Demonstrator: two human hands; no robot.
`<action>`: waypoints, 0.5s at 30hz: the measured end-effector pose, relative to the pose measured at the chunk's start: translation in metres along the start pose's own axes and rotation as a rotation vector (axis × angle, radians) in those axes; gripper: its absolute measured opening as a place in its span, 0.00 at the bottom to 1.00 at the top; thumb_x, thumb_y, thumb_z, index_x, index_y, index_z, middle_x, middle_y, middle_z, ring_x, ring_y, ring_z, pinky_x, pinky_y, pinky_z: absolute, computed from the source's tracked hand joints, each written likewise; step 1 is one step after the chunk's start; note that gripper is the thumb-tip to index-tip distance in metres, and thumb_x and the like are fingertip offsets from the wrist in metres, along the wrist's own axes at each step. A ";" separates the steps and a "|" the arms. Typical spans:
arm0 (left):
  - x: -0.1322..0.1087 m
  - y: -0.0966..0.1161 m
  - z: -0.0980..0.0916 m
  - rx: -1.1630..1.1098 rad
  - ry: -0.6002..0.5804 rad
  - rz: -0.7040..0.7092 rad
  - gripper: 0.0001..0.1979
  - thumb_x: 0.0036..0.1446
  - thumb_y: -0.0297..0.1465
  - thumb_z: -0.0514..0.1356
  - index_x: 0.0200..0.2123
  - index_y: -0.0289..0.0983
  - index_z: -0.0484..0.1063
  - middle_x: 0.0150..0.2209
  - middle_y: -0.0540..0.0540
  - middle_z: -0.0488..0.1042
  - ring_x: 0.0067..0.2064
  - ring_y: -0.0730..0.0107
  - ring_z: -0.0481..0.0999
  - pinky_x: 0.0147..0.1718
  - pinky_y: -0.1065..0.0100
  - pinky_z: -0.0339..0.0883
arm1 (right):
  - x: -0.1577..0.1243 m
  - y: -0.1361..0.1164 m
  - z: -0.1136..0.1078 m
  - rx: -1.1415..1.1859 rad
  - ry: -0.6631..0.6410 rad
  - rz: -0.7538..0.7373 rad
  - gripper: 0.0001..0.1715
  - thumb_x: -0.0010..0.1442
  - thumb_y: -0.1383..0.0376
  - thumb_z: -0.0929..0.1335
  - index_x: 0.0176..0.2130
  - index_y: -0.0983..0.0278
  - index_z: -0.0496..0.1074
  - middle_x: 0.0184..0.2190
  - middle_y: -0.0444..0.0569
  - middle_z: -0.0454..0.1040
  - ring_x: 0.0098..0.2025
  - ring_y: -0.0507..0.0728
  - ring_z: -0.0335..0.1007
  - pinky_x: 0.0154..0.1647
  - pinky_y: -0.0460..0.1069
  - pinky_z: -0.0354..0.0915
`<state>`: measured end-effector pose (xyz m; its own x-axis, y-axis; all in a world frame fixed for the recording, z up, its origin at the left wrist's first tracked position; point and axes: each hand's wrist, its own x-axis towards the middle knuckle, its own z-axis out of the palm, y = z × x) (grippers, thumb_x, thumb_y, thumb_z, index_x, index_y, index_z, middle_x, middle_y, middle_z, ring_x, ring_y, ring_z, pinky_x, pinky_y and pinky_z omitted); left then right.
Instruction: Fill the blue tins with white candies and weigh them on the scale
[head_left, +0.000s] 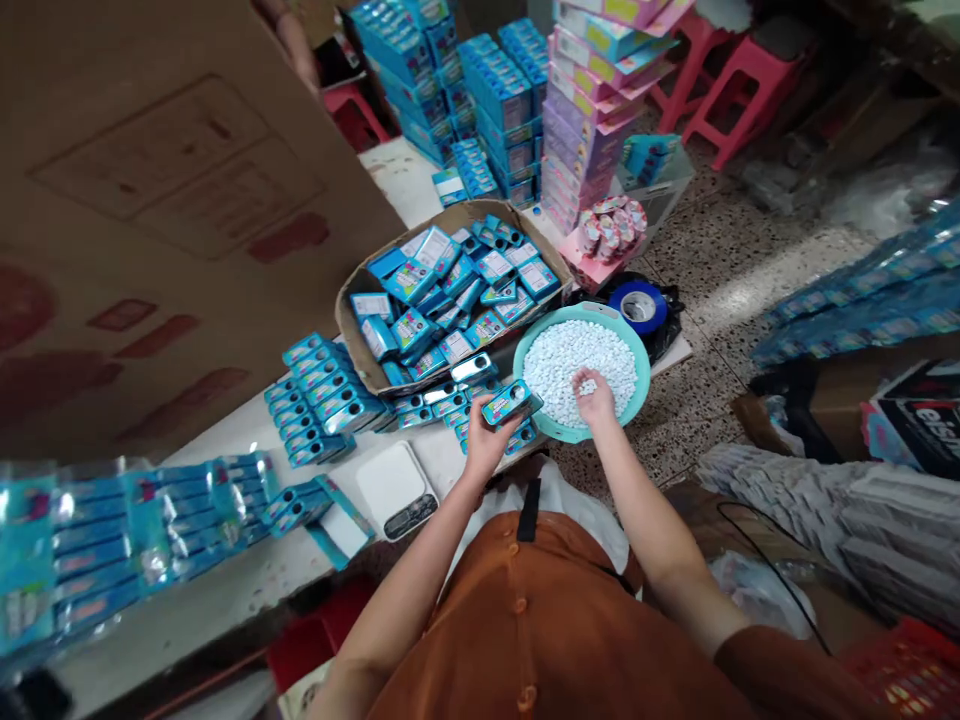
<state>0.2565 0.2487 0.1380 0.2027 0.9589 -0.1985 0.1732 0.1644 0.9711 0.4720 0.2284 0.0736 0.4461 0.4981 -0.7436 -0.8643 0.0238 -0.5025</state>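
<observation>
1. Pellets (579, 372) of white candy are lying heaped inside a teal plastic basin (583, 425), whose rim is resting near the table's right edge and is partly jutting toward the terrazzo floor (697, 470).
2. The right hand (595, 397) is hovering over the heap, its fingertips pressed together and pinching a few pellets.
3. The left hand (491, 445) is gripping a blue tin (512, 403) between thumb and fingers, just beside the basin's rim, leaving only a narrow gap between the two hands. The tin's lid is too small to judge.
4. A cardboard tray (450, 300) is sitting beyond the hands, filled with loose blue tins, its near edge almost touching the basin.
5. Rows of tins (315, 400) are lining up to the tray's left, with a white digital scale (395, 490) near the table's front edge.
6. A large cardboard sheet (172, 220) is leaning in at the left, closing off that side, while a blue tape roll (637, 305) is lying behind the basin.
</observation>
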 end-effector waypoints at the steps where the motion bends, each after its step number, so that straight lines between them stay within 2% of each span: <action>1: -0.004 0.000 -0.008 0.007 0.025 0.006 0.24 0.45 0.37 0.68 0.43 0.41 0.61 0.40 0.49 0.70 0.41 0.68 0.73 0.43 0.64 0.68 | 0.003 -0.003 0.001 -0.087 0.026 -0.081 0.05 0.56 0.66 0.65 0.30 0.63 0.70 0.23 0.41 0.69 0.26 0.47 0.67 0.31 0.43 0.68; 5: -0.024 -0.003 -0.035 0.014 0.121 0.077 0.23 0.44 0.37 0.69 0.41 0.40 0.63 0.45 0.45 0.71 0.48 0.63 0.72 0.49 0.60 0.66 | 0.015 -0.013 0.000 -0.478 0.122 -0.424 0.11 0.53 0.60 0.65 0.28 0.64 0.73 0.27 0.43 0.73 0.33 0.50 0.69 0.37 0.46 0.66; 8: -0.037 -0.008 -0.046 -0.017 0.209 0.078 0.22 0.45 0.36 0.68 0.40 0.40 0.62 0.45 0.45 0.71 0.49 0.63 0.72 0.51 0.58 0.65 | 0.023 -0.018 0.000 -0.693 0.112 -0.601 0.17 0.52 0.56 0.64 0.30 0.65 0.75 0.32 0.46 0.76 0.40 0.55 0.70 0.45 0.50 0.63; 13: -0.058 -0.023 -0.058 -0.079 0.250 0.091 0.20 0.47 0.34 0.67 0.41 0.40 0.63 0.47 0.43 0.71 0.52 0.63 0.71 0.53 0.59 0.63 | 0.021 -0.015 0.008 -0.884 0.061 -0.728 0.24 0.55 0.53 0.61 0.34 0.67 0.76 0.37 0.51 0.77 0.45 0.58 0.70 0.52 0.54 0.61; 15: -0.070 -0.031 -0.069 -0.061 0.327 0.064 0.20 0.47 0.33 0.67 0.42 0.40 0.64 0.47 0.43 0.71 0.52 0.63 0.72 0.52 0.59 0.63 | 0.017 -0.011 0.009 -0.945 0.032 -0.786 0.25 0.57 0.52 0.59 0.34 0.68 0.76 0.38 0.52 0.77 0.46 0.59 0.70 0.52 0.54 0.61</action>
<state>0.1701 0.1921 0.1308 -0.1101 0.9895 -0.0932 0.1103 0.1054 0.9883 0.4867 0.2446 0.0709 0.7864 0.6097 -0.0988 0.1438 -0.3362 -0.9307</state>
